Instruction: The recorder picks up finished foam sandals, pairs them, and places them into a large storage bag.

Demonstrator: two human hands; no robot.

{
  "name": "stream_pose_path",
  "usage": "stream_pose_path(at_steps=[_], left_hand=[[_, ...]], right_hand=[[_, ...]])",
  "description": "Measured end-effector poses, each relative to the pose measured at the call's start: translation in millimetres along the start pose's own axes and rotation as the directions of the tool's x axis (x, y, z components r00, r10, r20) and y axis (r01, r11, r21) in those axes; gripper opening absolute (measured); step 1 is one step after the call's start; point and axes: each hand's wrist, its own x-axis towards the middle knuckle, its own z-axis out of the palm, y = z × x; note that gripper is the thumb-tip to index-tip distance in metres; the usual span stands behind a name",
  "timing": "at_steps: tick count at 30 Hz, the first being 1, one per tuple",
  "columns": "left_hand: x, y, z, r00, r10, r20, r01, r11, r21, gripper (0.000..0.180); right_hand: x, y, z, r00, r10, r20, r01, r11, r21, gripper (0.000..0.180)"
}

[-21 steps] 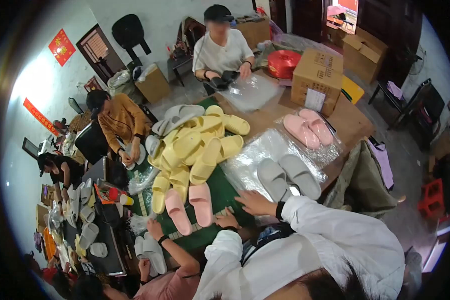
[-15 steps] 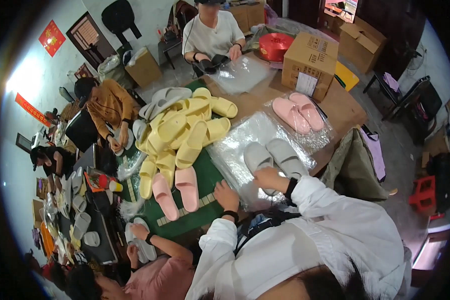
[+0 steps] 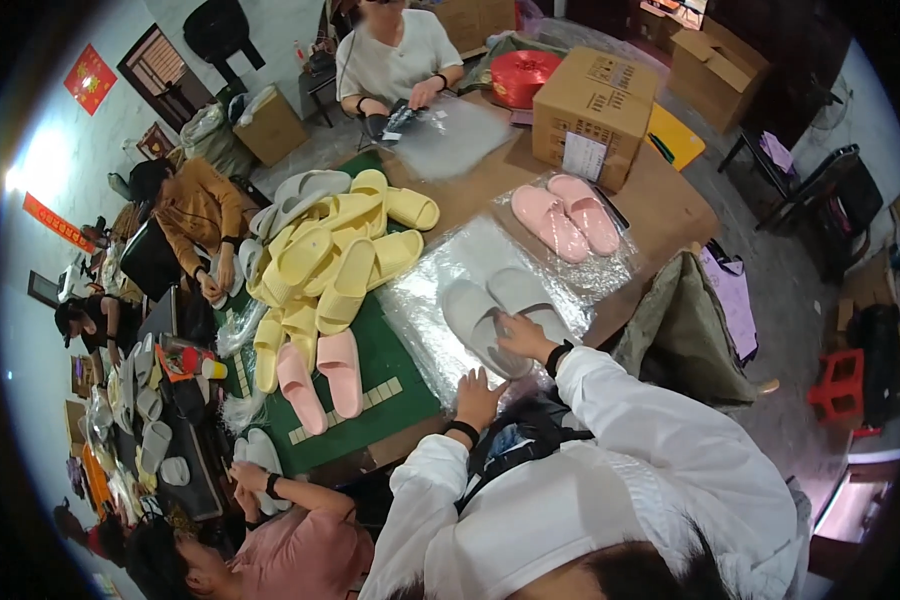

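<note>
Gray slippers, one pair: on plastic bags, tabletop, nearward of one carton; long axes run away-leftward, toes unclear. Bagged pink slippers, two: near carton. Left hand: fingers spread. Right hand: touching left gray slipper, grip unclear.

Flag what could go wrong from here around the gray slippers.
Slipping: the gray slippers lie on shiny clear plastic bags, so a push from the right hand might make them slide or skew.

Bunching: the left hand is by the near edge of those bags and could drag or wrinkle the film.

Toppling: the yellow slippers are heaped loosely close by; a bump might tip some onto the bags.
</note>
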Motion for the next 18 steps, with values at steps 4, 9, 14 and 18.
stream_pose_path(at_steps=[4, 9, 14, 18], left_hand=[[12, 24, 3, 0.979, -0.156, -0.133, 0.17, 0.98, 0.107, 0.041], [33, 43, -5, 0.981, -0.052, -0.185, 0.037, 0.996, -0.082, 0.029], [35, 48, 21, 0.987, -0.04, -0.153, 0.049, 0.997, 0.053, 0.028], [40, 55, 21, 0.997, -0.029, -0.074, 0.038, 0.992, 0.119, 0.033]], right_hand=[[-13, -1, -23, 0.984, -0.123, -0.131, 0.129, 0.991, 0.039, 0.066], [-47, 13, -51, 0.952, -0.144, -0.271, 0.168, 0.983, 0.069, 0.058], [-71, 36, -54, 0.996, -0.069, -0.062, 0.069, 0.998, -0.012, 0.055], [-69, 59, -33, 0.997, -0.019, 0.081, 0.026, 0.995, -0.093, 0.054]])
